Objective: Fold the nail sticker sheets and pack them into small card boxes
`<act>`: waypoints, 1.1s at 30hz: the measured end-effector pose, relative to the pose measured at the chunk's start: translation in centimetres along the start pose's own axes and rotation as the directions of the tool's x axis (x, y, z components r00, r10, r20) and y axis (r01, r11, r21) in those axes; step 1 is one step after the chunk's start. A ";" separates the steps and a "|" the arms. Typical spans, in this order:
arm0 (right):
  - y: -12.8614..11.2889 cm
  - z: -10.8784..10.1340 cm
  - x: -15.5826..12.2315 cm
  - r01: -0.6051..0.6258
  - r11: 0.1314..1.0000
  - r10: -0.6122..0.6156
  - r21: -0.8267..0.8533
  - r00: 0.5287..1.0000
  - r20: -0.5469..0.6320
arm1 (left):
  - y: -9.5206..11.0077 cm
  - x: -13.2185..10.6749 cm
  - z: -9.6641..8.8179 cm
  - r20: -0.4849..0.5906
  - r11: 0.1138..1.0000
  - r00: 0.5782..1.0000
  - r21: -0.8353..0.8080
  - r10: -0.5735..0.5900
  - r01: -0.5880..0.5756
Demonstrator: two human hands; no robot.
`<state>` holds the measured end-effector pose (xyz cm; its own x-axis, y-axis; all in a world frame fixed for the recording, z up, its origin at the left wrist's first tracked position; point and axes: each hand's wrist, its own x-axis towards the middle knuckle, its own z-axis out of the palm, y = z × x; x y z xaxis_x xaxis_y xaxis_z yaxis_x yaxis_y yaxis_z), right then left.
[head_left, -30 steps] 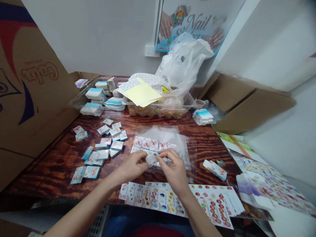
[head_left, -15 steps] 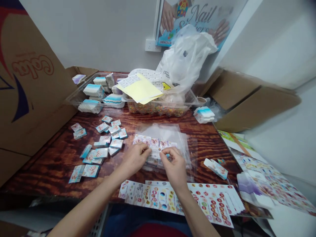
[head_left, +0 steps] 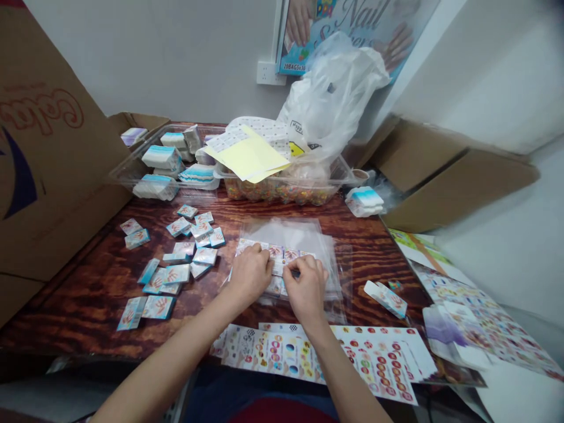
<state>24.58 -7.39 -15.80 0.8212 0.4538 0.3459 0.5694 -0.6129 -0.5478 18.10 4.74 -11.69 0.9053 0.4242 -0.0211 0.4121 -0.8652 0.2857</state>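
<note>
My left hand and my right hand rest close together on a block of small nail sticker packets lying on a pile of clear plastic bags. Both hands have their fingers curled down onto the packets. The left fingertips press the packets' left part; the right fingertips pinch at the middle. What lies under the palms is hidden. Sticker sheets lie along the near table edge below my wrists.
Loose blue-and-white packets lie scattered to the left on the wooden table. Clear trays with stacked packets, yellow paper and a white plastic bag stand behind. Cardboard boxes flank both sides.
Both hands have moved forward and down from holding a small packet above the table to pressing on the row of packets. The view has tilted slightly.
</note>
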 end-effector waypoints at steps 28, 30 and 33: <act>1.1 -1.4 -0.7 0.232 0.971 -0.228 -0.063 0.971 0.067 | -2.5 -3.6 3.2 -0.196 0.934 0.914 0.123 0.355 -0.337; 0.9 -1.2 -1.7 0.360 0.932 -0.351 -0.039 0.925 0.147 | -3.0 -4.0 3.7 -0.135 0.882 0.876 0.163 0.464 -0.442; 0.8 -0.6 -3.2 0.457 0.883 -0.410 -0.111 0.863 0.294 | -4.1 -4.2 3.9 -0.046 0.853 0.864 0.196 0.501 -0.484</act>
<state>22.39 -9.71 -16.92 0.4648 0.8333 0.2993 0.8819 -0.4054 -0.2408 13.02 5.48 -16.47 0.9842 -0.0547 0.1685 -0.0667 -0.9956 0.0662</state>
